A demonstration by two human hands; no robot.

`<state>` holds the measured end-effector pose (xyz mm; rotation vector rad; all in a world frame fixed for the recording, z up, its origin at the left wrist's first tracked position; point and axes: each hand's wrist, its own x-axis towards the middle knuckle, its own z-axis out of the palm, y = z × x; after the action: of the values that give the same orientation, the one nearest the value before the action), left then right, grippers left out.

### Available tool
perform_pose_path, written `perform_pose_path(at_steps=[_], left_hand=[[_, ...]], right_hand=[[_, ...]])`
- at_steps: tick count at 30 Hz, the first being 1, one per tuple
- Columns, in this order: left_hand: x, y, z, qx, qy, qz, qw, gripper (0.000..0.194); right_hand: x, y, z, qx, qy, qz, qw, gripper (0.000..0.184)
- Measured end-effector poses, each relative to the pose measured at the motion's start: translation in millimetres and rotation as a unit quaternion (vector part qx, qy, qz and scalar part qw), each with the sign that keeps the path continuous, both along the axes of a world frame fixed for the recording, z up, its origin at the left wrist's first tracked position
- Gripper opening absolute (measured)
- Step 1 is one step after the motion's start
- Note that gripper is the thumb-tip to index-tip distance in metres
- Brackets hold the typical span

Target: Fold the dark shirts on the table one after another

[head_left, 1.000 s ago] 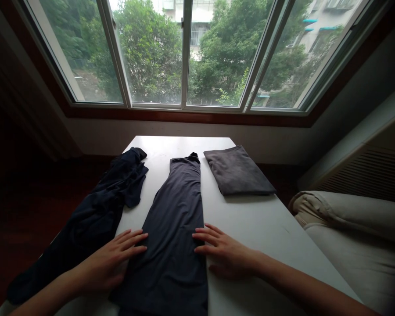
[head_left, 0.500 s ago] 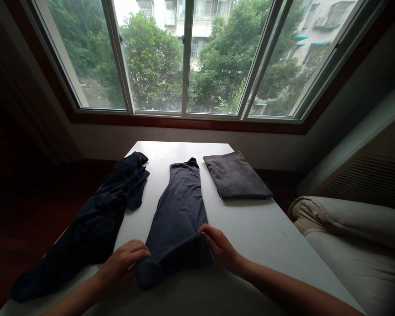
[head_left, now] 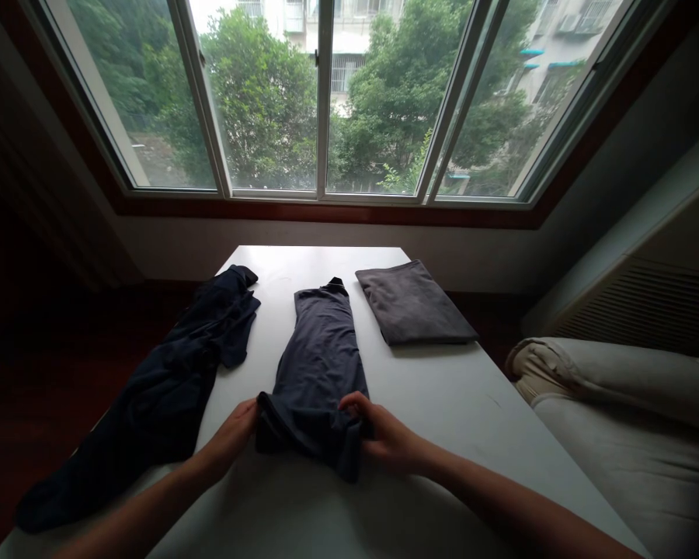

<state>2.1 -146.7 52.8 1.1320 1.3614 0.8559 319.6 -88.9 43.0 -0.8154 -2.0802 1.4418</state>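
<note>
A dark blue-grey shirt point(head_left: 320, 349), folded into a long narrow strip, lies down the middle of the white table with its neck end toward the window. Its near end is lifted and turned over in a thick, bunched fold. My left hand point(head_left: 238, 428) is closed on the left corner of that fold, the fingertips partly hidden behind the cloth. At the right corner my right hand point(head_left: 387, 436) pinches the fabric between thumb and fingers.
To the left, a crumpled navy garment point(head_left: 168, 380) stretches along the table edge. A flat-folded grey cloth point(head_left: 416, 303) lies at the back right. The white table point(head_left: 471, 450) stands below a window; a pale cushioned seat point(head_left: 629, 435) is to the right.
The near end of the shirt has been folded away from me, shortening the strip. My left hand has moved up and forward with its corner; my right hand stays at the right side.
</note>
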Motion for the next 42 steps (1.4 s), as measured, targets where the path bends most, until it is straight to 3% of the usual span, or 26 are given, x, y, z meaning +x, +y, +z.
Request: perform_pose_path(at_steps=[3,6,10,14,20,23,26,29,33,36,38,42], left_hand=[[3,14,5.5,0.008,-0.014,0.038,0.999,0.063],[2,33,4.9,0.021,-0.035,0.059,0.997,0.056],[0,62,-5.5,-0.019,-0.100,0.085,0.991,0.040],[2,87,-16.6,-0.060,-0.159,0.076,0.982,0.031],[-2,107,-19.3,-0.077,-0.160,0.044,0.983,0.042],[-5,111,-14.2,-0.050,-0.186,0.013,0.981,0.053],[-3,110,-6.6,-0.027,-0.191,-0.019,0.981,0.056],[0,109,-0.6,-0.012,-0.172,-0.040,0.984,0.059],[2,111,-2.8,0.051,-0.102,-0.060,0.992,0.075],[2,113,-9.8,0.139,0.032,-0.035,0.989,0.077],[2,114,-13.4,0.202,0.122,-0.022,0.972,0.075],[6,116,-14.9,0.265,0.240,-0.067,0.932,0.036]], right_hand=[[-5,15,-12.9,-0.016,-0.011,-0.060,0.998,0.022],[-9,33,-23.9,-0.110,0.007,-0.119,0.987,0.051],[-10,52,-17.0,-0.115,0.069,-0.205,0.970,0.046],[-12,66,-3.6,-0.118,0.100,-0.222,0.963,0.031],[-14,81,-8.4,-0.297,0.142,-0.218,0.918,0.039],[-13,85,-7.0,-0.338,0.134,-0.210,0.907,0.044],[-10,86,-3.6,-0.294,0.105,-0.156,0.937,0.051],[-7,88,-4.2,-0.157,0.052,-0.106,0.981,0.046],[-10,91,-9.6,-0.005,-0.005,-0.147,0.989,0.034],[-13,95,-13.0,0.008,0.005,-0.188,0.982,0.036],[-13,99,-14.9,0.005,0.014,-0.216,0.976,0.040],[-11,107,-17.7,-0.009,0.039,-0.247,0.968,0.046]])
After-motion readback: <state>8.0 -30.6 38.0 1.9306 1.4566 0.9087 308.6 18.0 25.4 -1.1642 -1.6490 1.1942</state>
